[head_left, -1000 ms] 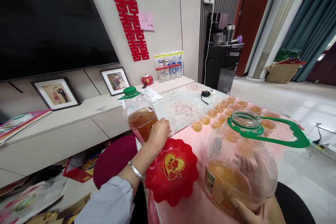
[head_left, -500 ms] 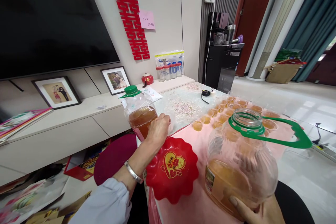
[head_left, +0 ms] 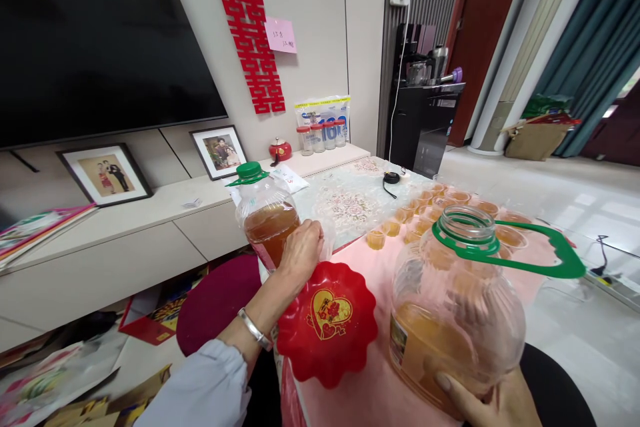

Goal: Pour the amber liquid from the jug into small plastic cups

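Observation:
My right hand (head_left: 505, 400) grips the lower side of a big clear plastic jug (head_left: 460, 320) partly filled with amber liquid. The jug stands uncapped, a green handle ring around its neck. My left hand (head_left: 303, 247) is closed, its fingertips pinched by what looks like a clear plastic cup (head_left: 328, 237), mostly hidden behind the hand. Just beyond that hand stands a second jug (head_left: 270, 223) of darker amber liquid, its green cap on. Below my left wrist lies a red scalloped plate (head_left: 345, 347) with a gold heart print.
Several small clear cups of amber liquid (head_left: 376, 239) stand in rows on the pink table cover (head_left: 360, 400). A black tape measure (head_left: 391, 178) lies farther back. Framed photos (head_left: 220, 152) and red-lidded jars (head_left: 317, 139) stand on the low cabinet. A maroon stool (head_left: 215, 307) is at the left.
Both hands keep nearly the same places. The large jug by my right hand has shifted very slightly left in view.

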The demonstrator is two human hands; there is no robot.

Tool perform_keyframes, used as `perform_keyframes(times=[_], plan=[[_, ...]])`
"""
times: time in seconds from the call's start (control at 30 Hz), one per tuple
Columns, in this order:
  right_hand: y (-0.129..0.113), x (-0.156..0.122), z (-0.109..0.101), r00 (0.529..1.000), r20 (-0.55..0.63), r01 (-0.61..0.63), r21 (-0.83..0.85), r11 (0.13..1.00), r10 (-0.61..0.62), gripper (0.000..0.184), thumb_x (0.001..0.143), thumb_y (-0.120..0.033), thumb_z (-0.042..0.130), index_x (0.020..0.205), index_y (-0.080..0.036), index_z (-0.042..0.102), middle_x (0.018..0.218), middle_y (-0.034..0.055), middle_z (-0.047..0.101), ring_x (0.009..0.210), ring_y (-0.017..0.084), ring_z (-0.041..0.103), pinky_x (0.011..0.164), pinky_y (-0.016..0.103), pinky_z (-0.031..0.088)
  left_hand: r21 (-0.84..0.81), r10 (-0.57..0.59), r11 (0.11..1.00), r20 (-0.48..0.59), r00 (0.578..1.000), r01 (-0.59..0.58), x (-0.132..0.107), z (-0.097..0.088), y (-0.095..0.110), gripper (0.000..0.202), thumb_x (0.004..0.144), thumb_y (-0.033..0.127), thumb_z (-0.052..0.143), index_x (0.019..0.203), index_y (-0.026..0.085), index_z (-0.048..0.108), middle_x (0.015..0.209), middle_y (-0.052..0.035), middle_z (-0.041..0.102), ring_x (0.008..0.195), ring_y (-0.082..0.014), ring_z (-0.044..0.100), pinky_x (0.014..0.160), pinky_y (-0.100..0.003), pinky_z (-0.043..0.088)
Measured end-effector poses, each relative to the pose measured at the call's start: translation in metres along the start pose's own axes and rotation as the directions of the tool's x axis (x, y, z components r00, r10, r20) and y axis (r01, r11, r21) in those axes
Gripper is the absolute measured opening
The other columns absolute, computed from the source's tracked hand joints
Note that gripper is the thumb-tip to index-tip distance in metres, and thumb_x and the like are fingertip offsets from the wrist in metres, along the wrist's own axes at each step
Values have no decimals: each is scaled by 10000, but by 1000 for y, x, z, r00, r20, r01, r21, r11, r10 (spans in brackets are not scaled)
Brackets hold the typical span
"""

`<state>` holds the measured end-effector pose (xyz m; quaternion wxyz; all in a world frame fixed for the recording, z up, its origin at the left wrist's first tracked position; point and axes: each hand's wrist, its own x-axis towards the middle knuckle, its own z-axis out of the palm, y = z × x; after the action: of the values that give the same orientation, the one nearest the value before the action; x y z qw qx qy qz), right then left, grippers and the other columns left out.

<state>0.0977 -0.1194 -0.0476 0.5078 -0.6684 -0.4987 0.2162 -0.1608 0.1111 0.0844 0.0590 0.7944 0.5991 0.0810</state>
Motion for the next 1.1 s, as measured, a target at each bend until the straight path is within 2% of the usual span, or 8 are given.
perform_keyframes(times=[0.1, 0.2, 0.4, 0.5, 0.6, 0.73, 0.97, 1.1], plan=[[3, -1, -1, 1000, 6, 18, -9, 1000, -18, 1034, 801, -487, 800, 1626, -222, 236, 1373, 157, 695, 1169, 366, 726, 908, 459, 662, -13, 9, 1000, -17, 1000, -9, -1, -3, 1, 189, 993, 185, 490, 1112, 151, 633, 1175, -69, 658, 1085, -205, 642, 902, -321, 467], [9, -3, -1, 999, 16, -31, 22, 999, 31, 1049, 792, -495, 805, 1628, -227, 231, 1373, 165, 692, 1105, 368, 750, 857, 468, 676, -21, 14, 1000, -26, 1000, -15, -3, -7, 2, 182, 999, 184, 488, 1106, 155, 633, 1174, -67, 660, 1104, -208, 639, 906, -315, 451], [16, -3, 0, 997, 13, -79, 47, 996, 78, 1093, 752, -512, 833, 1628, -224, 245, 1305, 162, 721, 1102, 382, 749, 860, 483, 676, -46, 0, 999, -29, 1000, -2, -7, -14, 4, 150, 999, 176, 505, 1060, 154, 640, 1123, -62, 671, 1092, -208, 638, 896, -309, 429], [6, -3, 1, 998, 2, -69, 78, 995, 70, 1103, 737, -505, 844, 1625, -231, 248, 1350, 159, 706, 1130, 380, 741, 848, 464, 681, -58, -2, 998, -42, 999, -1, -12, -20, 6, 141, 999, 187, 520, 1061, 160, 644, 1113, -58, 666, 1069, -204, 638, 872, -310, 418], [-14, -4, 6, 995, -33, -85, 131, 988, 91, 1075, 740, -521, 835, 1613, -233, 277, 1329, 150, 717, 1108, 368, 749, 839, 453, 682, -72, 0, 997, -61, 998, -5, -18, -28, 7, 128, 997, 199, 536, 1050, 168, 649, 1111, -52, 663, 1067, -204, 633, 846, -314, 408], [-31, -6, 11, 987, -99, -109, 149, 983, 125, 990, 786, -571, 777, 1598, -226, 327, 1379, 154, 679, 1193, 370, 706, 941, 487, 644, -98, 18, 995, -97, 995, -28, -26, -34, 5, 101, 986, 204, 564, 1032, 180, 651, 1081, -37, 665, 1060, -195, 627, 835, -312, 404], [-4, -1, 4, 990, -55, -121, 108, 987, 127, 1050, 679, -580, 849, 1546, -209, 389, 1390, 188, 664, 1115, 389, 734, 904, 515, 648, -147, 49, 987, -141, 989, -70, -40, -41, -2, 71, 977, 198, 578, 999, 177, 643, 1006, -24, 650, 948, -160, 606, 830, -304, 413], [2, 0, 2, 995, -57, -77, 48, 996, 80, 1048, 713, -594, 819, 1557, -168, 369, 1452, 236, 614, 1157, 410, 720, 902, 533, 642, -168, 55, 983, -138, 989, -78, -52, -43, -4, 72, 982, 194, 570, 984, 175, 639, 996, -21, 640, 965, -162, 586, 868, -310, 416]])
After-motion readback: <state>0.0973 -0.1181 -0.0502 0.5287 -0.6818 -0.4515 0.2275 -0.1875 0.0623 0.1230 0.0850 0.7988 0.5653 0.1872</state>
